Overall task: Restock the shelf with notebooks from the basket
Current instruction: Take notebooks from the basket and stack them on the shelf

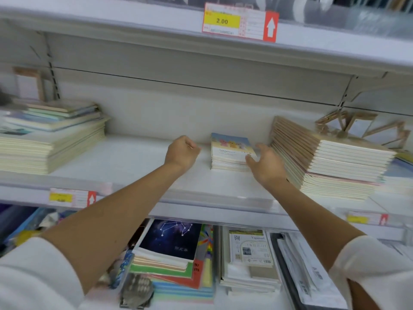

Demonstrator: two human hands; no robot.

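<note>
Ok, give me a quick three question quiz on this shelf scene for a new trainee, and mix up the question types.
1. True or false: the left hand is holding a notebook.
2. Multiple choice: the small notebook stack with the pastel cartoon cover sits
A) on top of a taller pile
B) between the left hand and the right hand
C) on the shelf below
3. Fill in: the yellow price tag overhead reads ____.

Key
1. False: its fingers are curled and hold nothing.
2. B
3. 2.00
</note>
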